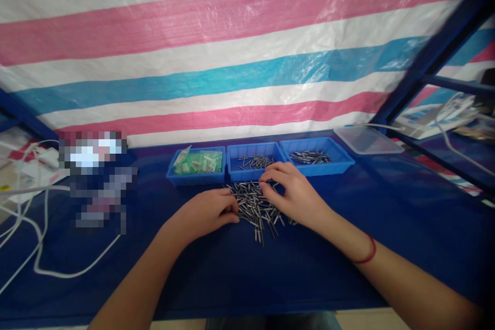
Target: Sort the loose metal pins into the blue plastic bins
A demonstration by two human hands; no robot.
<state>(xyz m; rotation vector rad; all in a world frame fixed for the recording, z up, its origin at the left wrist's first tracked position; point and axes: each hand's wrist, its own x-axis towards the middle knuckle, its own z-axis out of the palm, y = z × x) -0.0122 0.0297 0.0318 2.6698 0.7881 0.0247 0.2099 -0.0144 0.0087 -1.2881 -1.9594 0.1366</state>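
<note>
A loose pile of silver metal rivets, each with a thin stem, lies on the blue table between my hands. At the pile's left edge my left hand rests with curled fingers, thumb close to the fingertips; what they hold, if anything, is hidden. Over the pile's upper right side, my right hand pinches thumb and index finger together, seemingly on a single rivet too small to see clearly. Just behind are the middle blue tray and the right blue tray, both with rivets inside.
The left blue tray holds green-and-clear plastic packets. A clear plastic lid lies at the right back. White cables and a blurred-out object occupy the left side. Behind the table hangs a striped sheet.
</note>
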